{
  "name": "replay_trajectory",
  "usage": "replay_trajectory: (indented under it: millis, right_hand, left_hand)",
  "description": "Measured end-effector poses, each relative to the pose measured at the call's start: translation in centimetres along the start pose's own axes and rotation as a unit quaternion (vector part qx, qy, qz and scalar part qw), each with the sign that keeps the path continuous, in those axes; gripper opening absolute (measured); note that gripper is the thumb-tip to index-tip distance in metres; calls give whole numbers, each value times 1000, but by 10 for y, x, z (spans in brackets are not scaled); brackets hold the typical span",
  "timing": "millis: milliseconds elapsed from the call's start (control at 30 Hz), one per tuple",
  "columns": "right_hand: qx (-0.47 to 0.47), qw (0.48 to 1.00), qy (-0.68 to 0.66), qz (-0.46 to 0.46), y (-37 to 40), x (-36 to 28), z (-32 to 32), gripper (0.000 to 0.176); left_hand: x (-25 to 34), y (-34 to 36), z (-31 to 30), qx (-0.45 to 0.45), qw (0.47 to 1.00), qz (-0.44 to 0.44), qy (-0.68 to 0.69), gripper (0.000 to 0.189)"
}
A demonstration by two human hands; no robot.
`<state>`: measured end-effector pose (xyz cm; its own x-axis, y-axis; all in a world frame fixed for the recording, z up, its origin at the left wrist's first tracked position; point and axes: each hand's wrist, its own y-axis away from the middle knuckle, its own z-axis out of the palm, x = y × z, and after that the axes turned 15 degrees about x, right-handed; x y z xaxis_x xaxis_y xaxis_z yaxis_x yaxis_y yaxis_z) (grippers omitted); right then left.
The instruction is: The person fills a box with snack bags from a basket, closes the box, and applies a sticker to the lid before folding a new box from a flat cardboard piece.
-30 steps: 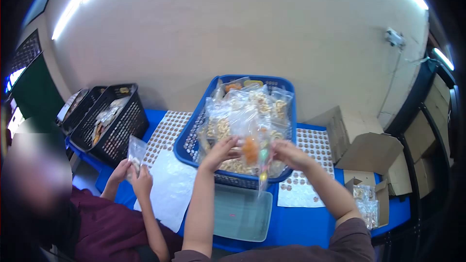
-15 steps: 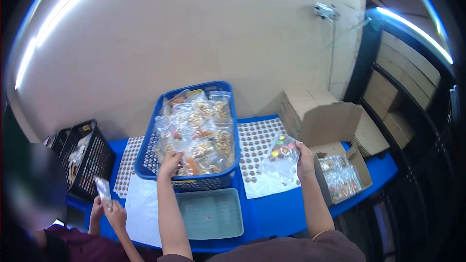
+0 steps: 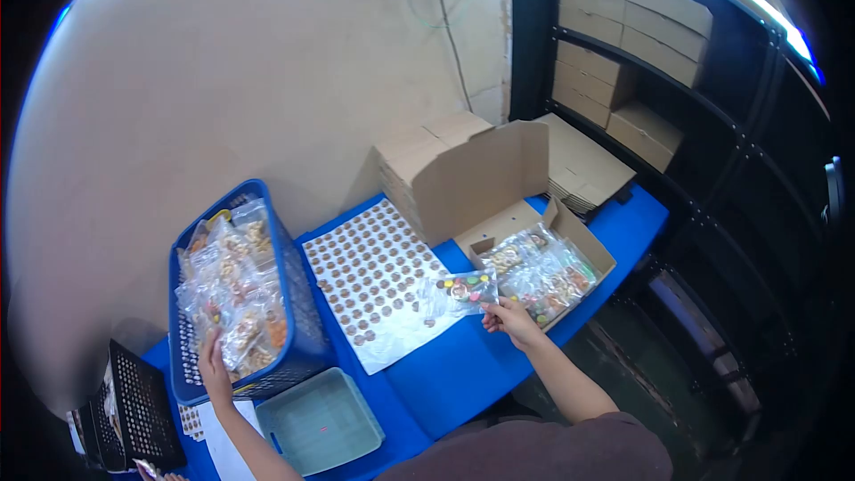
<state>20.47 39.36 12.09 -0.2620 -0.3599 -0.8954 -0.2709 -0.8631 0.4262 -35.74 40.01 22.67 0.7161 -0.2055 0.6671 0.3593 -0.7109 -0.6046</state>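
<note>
My right hand (image 3: pixel 508 319) pinches a clear plastic bag of colourful round sweets (image 3: pixel 467 287), held up beside the open cardboard box (image 3: pixel 579 236). That box holds several filled clear bags (image 3: pixel 534 272). My left hand (image 3: pixel 214 365) is at the near side of a blue basket (image 3: pixel 307 312) heaped with clear bags of snacks (image 3: pixel 233 276). Its fingers reach in against the bags, and whether they grip one is hidden. Behind the held bag lies a white sheet with rows of round brown stickers (image 3: pixel 374 267).
A green-grey tray (image 3: pixel 321 423) sits before the basket on the blue table (image 3: pixel 463 365). Stacked flat cartons (image 3: pixel 401 174) stand against the wall. A black crate (image 3: pixel 138 410) is at lower left, near a co-worker's hand. A dark shelf (image 3: pixel 659 187) holds boxes.
The view has swung right. My right hand has brought the sweets bag nearer the open box. My left hand has shifted toward the basket's near left part.
</note>
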Motion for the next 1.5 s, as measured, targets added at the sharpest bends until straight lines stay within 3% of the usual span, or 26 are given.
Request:
replay_trajectory:
  millis: [33,100,133,167,233,300,433,633,700,767,800,867,900,967,1000,1067,1100,1167,1200,1233,1333,1433,1467,1500]
  right_hand:
    - [-2,1000,-14,4,-10,-1,-12,17]
    - [13,998,-57,-18,-26,-9,-35,17]
    - [22,994,-98,-42,-33,-14,-44,17]
    - [19,994,-97,-41,-38,-23,-51,17]
    - [11,988,-147,-44,-44,-44,-63,16]
    - [-14,989,-142,-42,-53,-52,-76,15]
    - [-101,986,-123,-41,-71,-60,-89,17]
    - [-144,986,-88,3,-103,-56,-82,15]
    - [-154,978,-134,43,-111,-55,-75,23]
    - [-174,976,-124,35,-115,-54,-65,30]
    - [-176,977,-121,24,-112,-55,-61,30]
    - [-187,975,-118,15,-110,-56,-51,31]
    - [-189,976,-109,12,-109,-55,-47,31]
    - [-193,976,-100,7,-104,-54,-42,31]
    - [-187,979,-77,8,-101,-54,-39,30]
    - [-187,981,-41,16,-103,-48,-32,30]
    - [-184,982,-43,28,-102,-41,-32,30]
    - [-192,980,-41,14,-105,-33,-20,32]
    - [-192,980,-42,19,-102,-33,-12,33]
    - [-190,980,-43,24,-98,-33,-3,33]
    - [-199,978,-54,23,-86,-42,37,35]
    - [-233,969,-74,-20,-72,-59,84,35]
    - [-235,968,-80,-33,-66,-68,102,36]
    - [-235,967,-88,-47,-59,-78,120,36]
  left_hand:
    - [7,12,14,-7,1000,0,2,39]
    - [53,46,45,135,981,93,-107,40]
    - [67,65,58,92,966,85,-225,41]
    - [76,81,75,93,966,83,-227,41]
    - [94,113,114,191,926,141,-293,42]
    - [124,114,130,221,913,121,-320,39]
    - [129,112,128,198,924,58,-323,35]
    - [160,110,124,198,938,12,-283,32]
    - [171,102,118,217,926,9,-310,33]
    - [183,86,108,81,912,-161,-369,34]
    - [180,73,105,87,908,-169,-374,34]
    - [162,41,103,-91,838,-250,-477,45]
    - [149,31,101,-83,836,-253,-479,45]
    - [113,16,97,-88,911,-280,-288,72]
    - [89,10,99,-84,913,-278,-287,72]
    - [41,3,104,-97,900,-287,-314,103]
    - [32,6,107,-106,895,-289,-322,103]
    - [19,-3,116,-139,865,-361,-318,116]
    - [12,-6,116,-211,871,-316,-311,108]
    - [5,-4,117,-215,869,-317,-314,108]
    - [-4,3,113,-137,914,-241,-295,74]
    - [10,-6,112,-121,921,-205,-309,60]
    - [40,-3,108,-5,948,-176,-264,48]
    - [62,-3,104,-2,949,-173,-264,48]
